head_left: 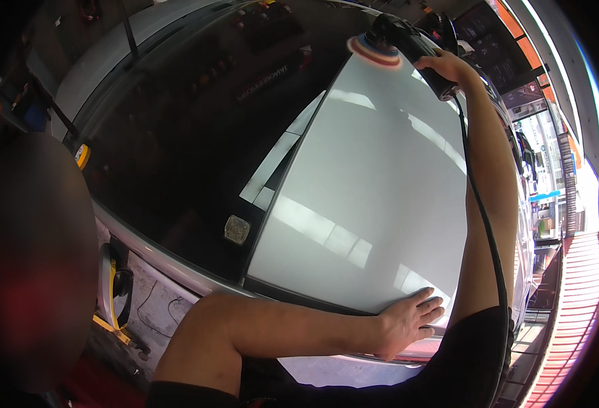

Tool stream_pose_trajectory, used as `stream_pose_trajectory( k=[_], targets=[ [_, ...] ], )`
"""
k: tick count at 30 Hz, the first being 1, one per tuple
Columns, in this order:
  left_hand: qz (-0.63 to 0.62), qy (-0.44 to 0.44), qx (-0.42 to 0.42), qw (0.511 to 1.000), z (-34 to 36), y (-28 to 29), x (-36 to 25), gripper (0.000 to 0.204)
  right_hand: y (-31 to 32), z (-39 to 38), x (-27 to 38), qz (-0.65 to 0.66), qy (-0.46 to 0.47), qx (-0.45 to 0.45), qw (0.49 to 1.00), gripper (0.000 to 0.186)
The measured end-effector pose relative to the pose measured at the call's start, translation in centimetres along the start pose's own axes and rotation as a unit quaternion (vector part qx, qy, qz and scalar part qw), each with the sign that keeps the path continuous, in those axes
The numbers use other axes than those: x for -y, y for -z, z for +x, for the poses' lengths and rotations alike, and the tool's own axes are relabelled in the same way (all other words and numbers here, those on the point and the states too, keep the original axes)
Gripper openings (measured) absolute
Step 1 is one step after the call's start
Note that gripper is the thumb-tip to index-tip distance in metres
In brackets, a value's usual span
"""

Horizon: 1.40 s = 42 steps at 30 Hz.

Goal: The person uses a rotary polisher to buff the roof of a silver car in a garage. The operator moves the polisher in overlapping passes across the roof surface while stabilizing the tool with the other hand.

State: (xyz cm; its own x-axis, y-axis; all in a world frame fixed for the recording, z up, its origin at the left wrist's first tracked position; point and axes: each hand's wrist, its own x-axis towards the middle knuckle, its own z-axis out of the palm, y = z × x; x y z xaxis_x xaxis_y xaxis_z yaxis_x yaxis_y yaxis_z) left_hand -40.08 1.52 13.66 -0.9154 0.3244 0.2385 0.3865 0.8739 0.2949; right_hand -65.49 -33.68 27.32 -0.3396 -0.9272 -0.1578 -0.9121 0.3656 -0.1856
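My right hand (447, 68) is wrapped round the black body of a power polisher (415, 53), out at the far end of a silver car roof (354, 183). The polisher's round pad (375, 54) is at the roof's far corner, beside the dark glass; its edge looks blurred. From the tool a black cord (479, 190) runs back along my right arm. Close to me, my left hand (408, 324) lies flat on the near edge of the roof, fingers spread, holding nothing.
Left of the roof stretches the dark windshield (156, 156), with a square sticker (237, 230) near its corner. A wiper arm (61, 115) stands raised beyond it. Below the car's side, a yellow and black object (117, 289) and thin cables lie near the floor (153, 299).
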Motion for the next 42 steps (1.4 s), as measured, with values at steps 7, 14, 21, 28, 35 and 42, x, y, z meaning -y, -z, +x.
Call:
stream_pose_trajectory(
  k=[7,14,21,28,35,42],
  targets=[
    [0.009,-0.003,0.021,1.0,0.0,0.5,0.2,0.068,-1.0,-6.9,0.9,-0.034,0.059,-0.019,0.997,0.072],
    [0.02,0.0,0.021,1.0,0.1,0.3,0.1,0.078,-1.8,-15.0,2.2,-0.067,0.065,-0.017,0.996,0.079],
    [0.031,0.011,0.013,0.999,0.1,0.1,0.1,0.085,-3.4,-21.8,3.8,-0.079,0.097,-0.045,0.991,0.085],
    [-0.028,-0.048,-0.007,0.998,-0.1,0.3,-0.5,0.09,-4.5,-28.6,4.8,-0.05,0.075,-0.021,0.996,0.1],
    [0.041,-0.048,0.008,0.998,0.4,-0.1,-0.9,0.092,-5.4,-34.1,6.6,0.029,0.081,0.027,0.996,0.106],
    [0.027,-0.05,0.008,0.998,0.3,0.0,-1.8,0.092,-6.3,-38.0,8.7,0.062,0.098,0.078,0.99,0.098]
  ],
)
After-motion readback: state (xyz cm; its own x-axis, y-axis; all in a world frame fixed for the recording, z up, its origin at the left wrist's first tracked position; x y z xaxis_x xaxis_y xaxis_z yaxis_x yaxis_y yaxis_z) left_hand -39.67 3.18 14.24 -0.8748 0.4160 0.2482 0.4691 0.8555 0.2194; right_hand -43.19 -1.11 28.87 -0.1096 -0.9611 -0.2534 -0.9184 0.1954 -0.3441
